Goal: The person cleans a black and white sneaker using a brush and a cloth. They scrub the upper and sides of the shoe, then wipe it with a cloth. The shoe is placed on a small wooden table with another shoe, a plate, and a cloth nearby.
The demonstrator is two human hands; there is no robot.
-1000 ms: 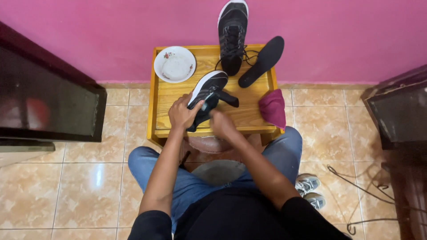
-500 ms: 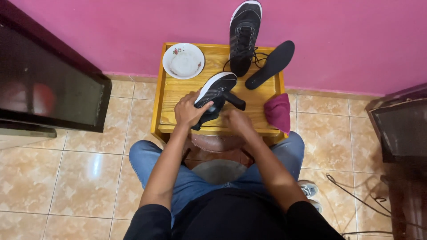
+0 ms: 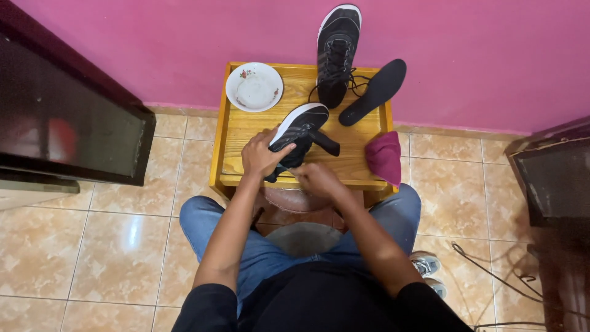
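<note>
Head view: a person sits at a small yellow wooden table (image 3: 246, 132) w/ both hands over its near edge. Left hand (image 3: 261, 154) is wrapped round the heel end of a black shoe w/ white sole (image 3: 299, 126), fingers curled over the upper, holding it tilted w/ the sole turned up and left. Right hand (image 3: 316, 178) sits just beside and nearer the body, fingertips pinched together on what looks like a thin lace (image 3: 284, 169) running to the shoe; too fine to be sure. A dark tongue or strap pokes out of the shoe to the right of the hands.

Beyond the hands, at the table's far edge, a second black shoe (image 3: 336, 52) leans upright against the pink wall (image 3: 467, 55), laces trailing. Right of it lies a black insole (image 3: 375, 91), partly off the table edge. Far left of the hands is a white bowl (image 3: 254, 86) w/ a small flower print. Right of the right hand a maroon cloth (image 3: 385, 157) hangs over the table's corner.

Handling, as a judgement: the shoe is prob. light, upper soft and collapsible, sole stiffer and grippier. Best hold is at the heel counter or along the sole rim, as the left hand has it; squeezing mid-upper would just fold it. Lace is limp, needs a fingertip pinch.
</note>
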